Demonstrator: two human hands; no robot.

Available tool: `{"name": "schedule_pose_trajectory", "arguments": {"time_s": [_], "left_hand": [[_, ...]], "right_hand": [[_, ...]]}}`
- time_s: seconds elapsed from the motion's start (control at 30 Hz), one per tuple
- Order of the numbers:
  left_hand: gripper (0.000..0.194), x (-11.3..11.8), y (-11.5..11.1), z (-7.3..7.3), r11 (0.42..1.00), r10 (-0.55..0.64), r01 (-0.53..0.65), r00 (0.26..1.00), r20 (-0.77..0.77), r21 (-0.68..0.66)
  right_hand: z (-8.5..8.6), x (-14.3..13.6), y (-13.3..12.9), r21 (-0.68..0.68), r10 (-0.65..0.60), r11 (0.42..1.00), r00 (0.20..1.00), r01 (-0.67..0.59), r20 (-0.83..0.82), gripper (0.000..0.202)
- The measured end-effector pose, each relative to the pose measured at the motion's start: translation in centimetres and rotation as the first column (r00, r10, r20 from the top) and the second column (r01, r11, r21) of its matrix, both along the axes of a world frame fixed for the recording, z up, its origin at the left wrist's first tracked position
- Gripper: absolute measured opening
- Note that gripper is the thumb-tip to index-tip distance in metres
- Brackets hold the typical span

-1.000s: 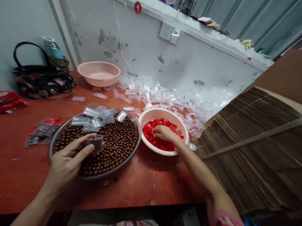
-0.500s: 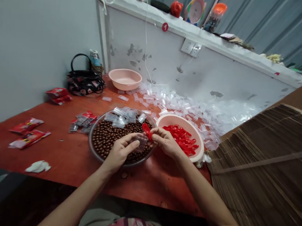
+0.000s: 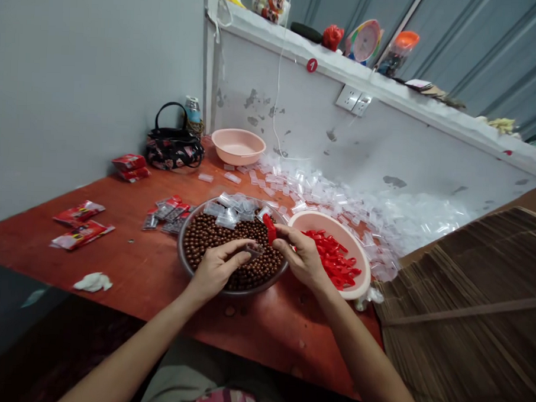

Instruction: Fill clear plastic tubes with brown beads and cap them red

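Observation:
Over a dark bowl (image 3: 181,268) of brown balls (image 3: 208,237), my left hand (image 3: 218,267) pinches a small clear plastic case (image 3: 253,250). My right hand (image 3: 301,256) holds a red plastic piece (image 3: 269,228) between thumb and fingers, just right of the case and apart from it. Several clear cases (image 3: 227,214) lie on the balls at the bowl's back. To the right, a pink basin (image 3: 364,279) holds many red pieces (image 3: 336,260), partly hidden by my right hand.
Clear cases (image 3: 321,191) are heaped along the wall behind an orange-red table (image 3: 149,279). Another pink basin (image 3: 238,147), a floral bag (image 3: 175,149) and red packets (image 3: 82,234) stand or lie at left. Stacked cardboard (image 3: 468,304) fills the right side.
The view has shifted, so the scene sits further right. My right hand and the red piece have drawn apart from the case, which is now tilted flatter in my left hand.

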State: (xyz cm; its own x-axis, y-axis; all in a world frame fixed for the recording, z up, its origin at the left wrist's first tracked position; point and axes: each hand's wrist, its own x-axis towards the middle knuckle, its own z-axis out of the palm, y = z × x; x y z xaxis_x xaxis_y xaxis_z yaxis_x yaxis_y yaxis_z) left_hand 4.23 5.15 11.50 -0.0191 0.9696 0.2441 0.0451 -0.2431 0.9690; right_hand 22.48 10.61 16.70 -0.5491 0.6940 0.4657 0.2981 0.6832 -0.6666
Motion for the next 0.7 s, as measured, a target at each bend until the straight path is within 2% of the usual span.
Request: {"name": "schedule_pose_trajectory", "arguments": {"time_s": [0.1,0.23,0.37,0.53,0.6,0.7], "left_hand": [[0.029,-0.2,0.3,-0.8,0.995,0.081,-0.075,0.991,-0.102,0.063],[0.025,-0.1,0.2,-1.2,0.982,0.160,-0.137,0.969,-0.189,0.131],[0.024,-0.1,-0.2,-1.3,0.967,0.209,-0.161,0.943,-0.260,0.196],[0.022,0.2,-0.5,-1.8,0.941,0.230,-0.120,0.913,-0.338,0.315],[0.021,0.2,-0.4,-1.7,0.932,0.224,-0.094,0.908,-0.354,0.349],[0.021,0.2,-0.2,-1.0,0.958,0.148,-0.050,0.929,-0.338,0.281]], "right_hand": [[0.0,-0.7,-0.2,0.160,0.068,0.983,0.986,-0.093,0.154,0.028],[-0.7,-1.4,-0.6,0.291,-0.013,0.952,0.938,-0.095,0.347,0.027],[-1.4,-1.4,-1.4,0.351,-0.059,0.931,0.911,-0.096,0.407,0.026],[-2.2,-0.9,-1.4,0.441,-0.094,0.881,0.851,-0.170,0.517,0.030],[-2.2,-0.6,-0.7,0.423,-0.037,0.879,0.853,-0.220,0.521,0.029],[-1.0,-0.3,0.3,0.379,0.065,0.881,0.866,-0.284,0.497,0.030]]}}
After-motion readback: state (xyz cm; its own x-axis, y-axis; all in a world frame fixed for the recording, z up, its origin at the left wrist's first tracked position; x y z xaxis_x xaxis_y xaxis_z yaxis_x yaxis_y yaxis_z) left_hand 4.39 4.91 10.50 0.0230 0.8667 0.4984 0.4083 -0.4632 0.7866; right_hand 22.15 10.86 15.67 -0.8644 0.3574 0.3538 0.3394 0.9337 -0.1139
